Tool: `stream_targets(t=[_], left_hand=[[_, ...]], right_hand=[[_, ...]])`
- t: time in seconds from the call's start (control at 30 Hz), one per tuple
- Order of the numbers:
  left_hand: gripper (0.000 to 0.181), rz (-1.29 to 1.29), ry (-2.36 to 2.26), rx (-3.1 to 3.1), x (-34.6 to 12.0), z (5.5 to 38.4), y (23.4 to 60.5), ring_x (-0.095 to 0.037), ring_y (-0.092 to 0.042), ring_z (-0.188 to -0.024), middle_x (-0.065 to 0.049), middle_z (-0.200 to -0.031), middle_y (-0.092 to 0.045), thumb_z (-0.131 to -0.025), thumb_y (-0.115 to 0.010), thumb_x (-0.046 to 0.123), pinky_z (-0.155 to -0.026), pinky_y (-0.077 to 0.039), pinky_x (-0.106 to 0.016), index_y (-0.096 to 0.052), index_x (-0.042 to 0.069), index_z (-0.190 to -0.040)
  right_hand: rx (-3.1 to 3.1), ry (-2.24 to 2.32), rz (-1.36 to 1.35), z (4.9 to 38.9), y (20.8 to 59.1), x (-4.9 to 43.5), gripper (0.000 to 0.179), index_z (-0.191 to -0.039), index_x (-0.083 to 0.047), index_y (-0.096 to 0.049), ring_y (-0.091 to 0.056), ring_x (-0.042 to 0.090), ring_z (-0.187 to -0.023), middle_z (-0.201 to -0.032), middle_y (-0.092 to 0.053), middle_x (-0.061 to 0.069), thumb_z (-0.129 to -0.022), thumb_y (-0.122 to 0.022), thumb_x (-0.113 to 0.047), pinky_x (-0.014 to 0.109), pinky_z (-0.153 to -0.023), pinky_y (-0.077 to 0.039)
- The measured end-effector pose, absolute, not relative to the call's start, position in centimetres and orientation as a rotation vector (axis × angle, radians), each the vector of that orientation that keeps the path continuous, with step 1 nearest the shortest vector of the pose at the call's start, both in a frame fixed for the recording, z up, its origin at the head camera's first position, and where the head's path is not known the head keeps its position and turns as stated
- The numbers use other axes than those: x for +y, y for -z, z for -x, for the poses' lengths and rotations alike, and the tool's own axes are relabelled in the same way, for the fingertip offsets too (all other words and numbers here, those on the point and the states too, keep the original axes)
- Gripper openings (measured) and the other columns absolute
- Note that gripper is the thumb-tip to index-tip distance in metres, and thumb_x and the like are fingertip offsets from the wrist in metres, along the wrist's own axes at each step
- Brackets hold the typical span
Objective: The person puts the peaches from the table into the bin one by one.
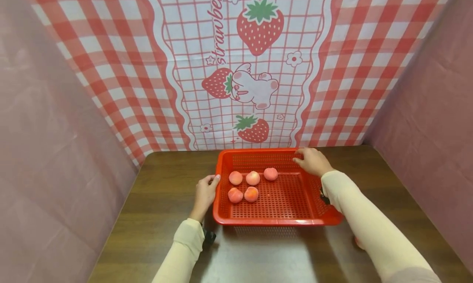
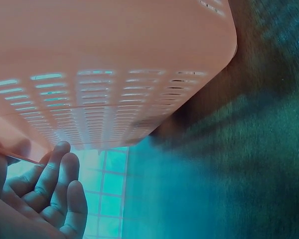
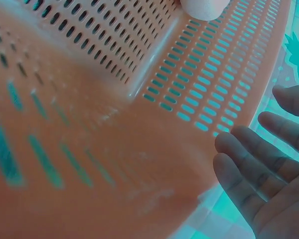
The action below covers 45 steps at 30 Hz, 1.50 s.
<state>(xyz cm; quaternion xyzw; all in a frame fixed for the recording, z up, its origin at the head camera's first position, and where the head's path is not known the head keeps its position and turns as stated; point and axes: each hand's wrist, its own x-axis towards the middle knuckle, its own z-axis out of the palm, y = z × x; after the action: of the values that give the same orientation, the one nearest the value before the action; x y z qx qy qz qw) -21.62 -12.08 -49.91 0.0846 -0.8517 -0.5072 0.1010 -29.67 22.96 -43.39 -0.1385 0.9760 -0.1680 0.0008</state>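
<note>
A red plastic basket (image 1: 258, 222) with slotted walls stands on the table. Several peaches (image 1: 251, 194) sit in its left half, grouped in two rows, with one a little apart toward the middle. My left hand (image 1: 205, 192) holds the basket's left rim, thumb over the edge; the left wrist view shows its fingers (image 2: 70, 172) below the rim on the outer side. Over the far right corner of the basket hovers my right hand (image 1: 314, 162). Its fingers (image 3: 259, 174) are spread and loosely bent, with nothing held, in the right wrist view.
Near the right front, a reddish round thing (image 1: 358, 244) shows partly from under my right forearm. The brown wooden table (image 1: 162, 184) ends at a checked strawberry-print cloth (image 1: 148, 69) behind. Pink cloth (image 1: 428, 90) walls both sides.
</note>
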Motion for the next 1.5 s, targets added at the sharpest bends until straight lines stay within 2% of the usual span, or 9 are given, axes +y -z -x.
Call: stream_targets(t=[0.67, 0.87, 1.5], left_hand=[[0.034, -0.266, 1.533, -2.501, -12.1, 21.8, 50.0, -0.029, -0.068, -0.085, -0.02, -0.1, -0.073, -0.098, -0.058, 0.028, -0.079, -0.055, -0.041, -0.071, -0.001, -0.109], [0.034, -0.252, 1.515, -2.505, -12.2, 21.8, 50.1, -0.029, -0.068, -0.084, -0.02, -0.099, -0.073, -0.097, -0.059, 0.028, -0.078, -0.054, -0.041, -0.071, -0.002, -0.109], [0.033, -0.259, 1.504, -2.514, -12.1, 21.7, 50.0, -0.03, -0.068, -0.084, -0.021, -0.1, -0.073, -0.097, -0.06, 0.027, -0.078, -0.054, -0.042, -0.071, -0.002, -0.11]], right_hand=[[3.062, 0.562, 0.375, 29.5, 41.9, 25.5, 0.041, -0.125, 0.004, -0.06, -0.064, 0.029, -0.082, -0.105, -0.068, 0.024, -0.096, -0.061, -0.024, 0.049, -0.075, -0.051], [3.065, 0.59, 0.344, 29.0, 41.7, 26.7, 0.038, -0.121, 0.005, -0.062, -0.062, 0.027, -0.077, -0.102, -0.068, 0.023, -0.094, -0.062, -0.023, 0.047, -0.07, -0.052], [3.048, 0.588, 0.259, 28.4, 42.0, 29.8, 0.041, -0.122, 0.001, -0.061, -0.063, 0.042, -0.098, -0.111, -0.067, 0.026, -0.096, -0.059, -0.03, 0.057, -0.081, -0.048]])
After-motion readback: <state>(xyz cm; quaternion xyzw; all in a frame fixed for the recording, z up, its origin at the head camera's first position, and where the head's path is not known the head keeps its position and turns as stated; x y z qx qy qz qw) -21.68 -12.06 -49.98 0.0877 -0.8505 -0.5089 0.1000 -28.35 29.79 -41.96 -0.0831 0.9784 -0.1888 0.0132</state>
